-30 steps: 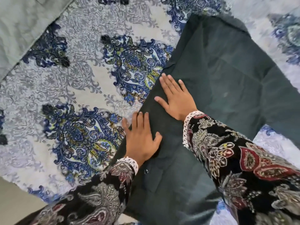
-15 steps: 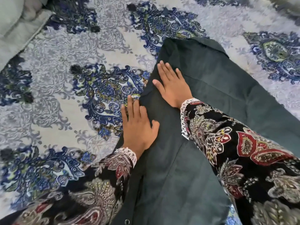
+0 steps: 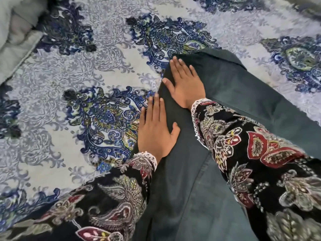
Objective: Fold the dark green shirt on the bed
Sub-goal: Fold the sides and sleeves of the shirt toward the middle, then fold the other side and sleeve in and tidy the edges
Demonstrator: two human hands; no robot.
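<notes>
- Dark green shirt [image 3: 231, 105] lies on the bed [image 3: 69, 84], over the blue-and-grey paisley bedspread [image 3: 107, 54]; it runs from bottom centre of frame up to the right.
- Left hand [image 3: 154, 129] flat on the shirt's left folded edge, fingers [image 3: 156, 108] straight and pressed together, thumb out, gripping nothing.
- Right hand [image 3: 185, 82] flat on the same edge, further up the shirt, fingers [image 3: 180, 66] straight and slightly spread, gripping nothing.
- Progress, my read: one lengthwise fold looks laid in and is being smoothed. Probably left: other side, then the crosswise fold.
- Hidden: patterned sleeves [image 3: 260, 153] cover the shirt's right and lower parts; lower end cut off by the frame.
- Can't make out collar, shirt's own sleeves or layer count.
- Grey bedding [image 3: 15, 28] far upper left of the shirt, blurred.
</notes>
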